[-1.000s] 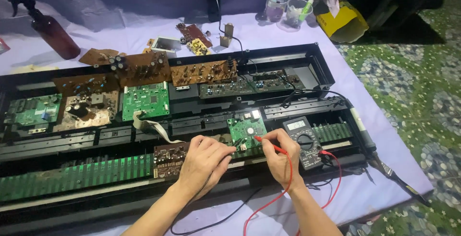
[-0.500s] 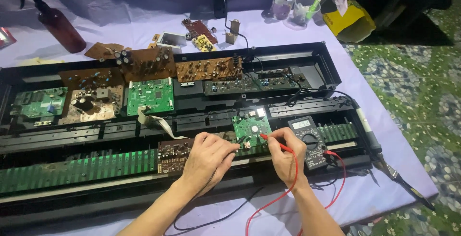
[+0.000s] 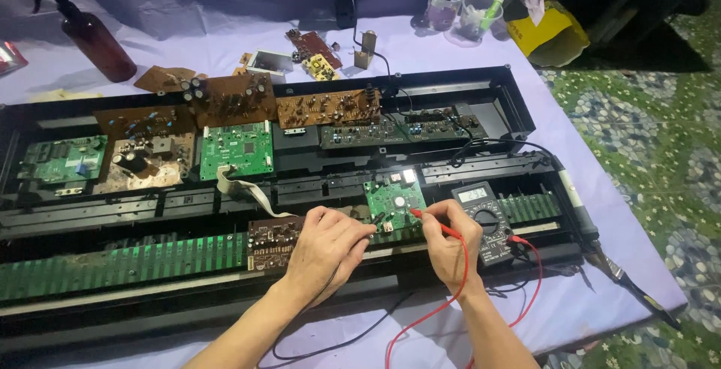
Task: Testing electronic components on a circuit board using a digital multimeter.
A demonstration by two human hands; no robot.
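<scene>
My left hand point(image 3: 324, 247) grips a black test probe, its tip touching the lower left edge of a small green circuit board point(image 3: 395, 200). My right hand point(image 3: 451, 240) pinches a red test probe point(image 3: 429, 222) whose tip rests on the same board's lower right part. Red and black leads trail down toward me. A black multimeter point(image 3: 485, 215) with a lit display lies just right of my right hand. The green board sits in the front row of a long opened black keyboard casing point(image 3: 496, 87).
Several brown and green circuit boards point(image 3: 234, 147) lie in the casing's back row. A brown spray bottle point(image 3: 90, 35) stands far left. Plastic cups point(image 3: 464, 12) and a yellow bag point(image 3: 552, 35) sit at the back right. A soldering iron point(image 3: 578, 204) lies at the casing's right end.
Both hands stay at the small green board; the probes shifted only slightly. The camera has drifted a little, so everything sits marginally lower and further right in view.
</scene>
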